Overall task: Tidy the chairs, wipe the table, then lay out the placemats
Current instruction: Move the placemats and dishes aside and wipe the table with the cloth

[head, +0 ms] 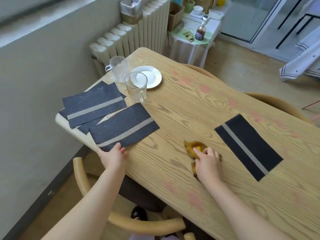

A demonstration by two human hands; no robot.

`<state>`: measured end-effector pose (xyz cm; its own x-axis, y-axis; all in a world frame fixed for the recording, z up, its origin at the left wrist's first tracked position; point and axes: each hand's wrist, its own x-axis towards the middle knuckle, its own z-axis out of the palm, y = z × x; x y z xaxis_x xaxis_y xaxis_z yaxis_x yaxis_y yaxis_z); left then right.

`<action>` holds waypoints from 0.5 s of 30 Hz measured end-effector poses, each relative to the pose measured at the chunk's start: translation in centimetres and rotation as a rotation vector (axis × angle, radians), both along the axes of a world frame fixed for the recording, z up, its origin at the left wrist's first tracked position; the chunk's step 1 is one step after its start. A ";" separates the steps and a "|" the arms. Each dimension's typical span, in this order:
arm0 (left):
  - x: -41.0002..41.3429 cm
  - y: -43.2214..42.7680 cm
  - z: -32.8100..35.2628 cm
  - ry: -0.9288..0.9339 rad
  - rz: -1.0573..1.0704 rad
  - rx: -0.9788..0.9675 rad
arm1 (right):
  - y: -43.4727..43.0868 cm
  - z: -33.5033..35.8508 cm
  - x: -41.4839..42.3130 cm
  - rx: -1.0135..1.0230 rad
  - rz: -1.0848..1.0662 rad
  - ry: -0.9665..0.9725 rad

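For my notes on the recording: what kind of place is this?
Probably a home dining area: a wooden table with dark placemats, a white plate and glass mugs, and a radiator by the wall.

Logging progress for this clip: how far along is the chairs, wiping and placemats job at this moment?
Done: chairs sit tucked against the table; one placemat lies flat on the right. In hand: the right hand grips a cloth on the table, the left hand holds a second placemat. Left: pink smudges mark the wood, and the stacked placemats need laying out.
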<state>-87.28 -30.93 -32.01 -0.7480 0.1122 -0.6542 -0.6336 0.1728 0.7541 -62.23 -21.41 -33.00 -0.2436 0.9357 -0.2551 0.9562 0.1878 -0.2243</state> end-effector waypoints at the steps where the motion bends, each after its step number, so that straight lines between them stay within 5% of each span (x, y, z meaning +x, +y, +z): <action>1: 0.7 -0.2 0.0 0.123 -0.093 -0.152 | -0.7 0.2 -0.7 -0.013 0.036 -0.002; 8: 3.3 -1.5 -0.1 1.214 -0.895 -0.632 | -6.1 0.6 -4.8 -0.080 0.592 -0.026; 11: 5.6 -0.4 0.1 1.360 -1.175 -0.538 | -5.6 0.7 -2.6 -0.053 0.551 -0.036; 15: 8.9 0.3 0.7 1.297 -1.340 -0.409 | -3.5 0.7 3.0 -0.033 0.283 -0.050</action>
<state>-78.35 -30.66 -31.35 -0.2953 0.9551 0.0236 0.8865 0.2647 0.3795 -59.27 -24.86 -32.31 -0.4804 0.8232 -0.3025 0.8768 0.4421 -0.1891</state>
